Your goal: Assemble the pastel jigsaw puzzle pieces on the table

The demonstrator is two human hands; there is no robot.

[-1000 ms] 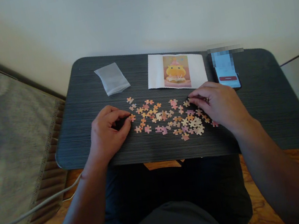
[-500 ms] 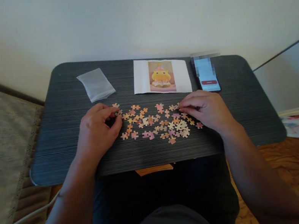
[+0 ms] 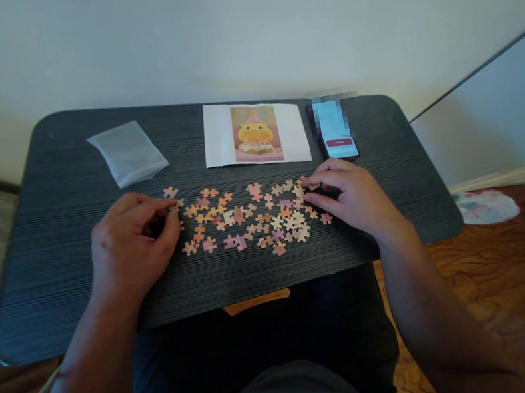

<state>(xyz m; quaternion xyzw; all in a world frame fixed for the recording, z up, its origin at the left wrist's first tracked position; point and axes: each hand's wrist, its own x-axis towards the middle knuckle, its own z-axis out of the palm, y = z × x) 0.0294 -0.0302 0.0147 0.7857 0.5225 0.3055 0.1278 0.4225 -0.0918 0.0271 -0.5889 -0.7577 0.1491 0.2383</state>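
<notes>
Many small jigsaw pieces (image 3: 235, 215), in orange, pink and cream, lie loosely spread over the middle of the dark table (image 3: 197, 289). At the left end of the spread, my left hand (image 3: 136, 246) is closed with thumb and forefinger at a jigsaw piece (image 3: 180, 203), whose edge shows by the fingertips. Another piece (image 3: 170, 192) lies just beyond them. My right hand (image 3: 346, 195) rests at the right end, thumb and fingers around a cream jigsaw piece (image 3: 298, 191). A pile of cream pieces (image 3: 295, 221) lies below that hand's fingertips.
Behind the pieces lies a white sheet (image 3: 219, 136) with a printed yellow cartoon figure (image 3: 255, 133). A clear plastic bag (image 3: 128, 154) lies at the back left, a lit phone (image 3: 335, 133) at the back right. A pale wall (image 3: 213, 29) borders the table's far edge.
The view has shifted right, so the table appears further left. My right hand has moved slightly right along the pieces, and a cream piece now shows at its fingertips. My left hand stays.
</notes>
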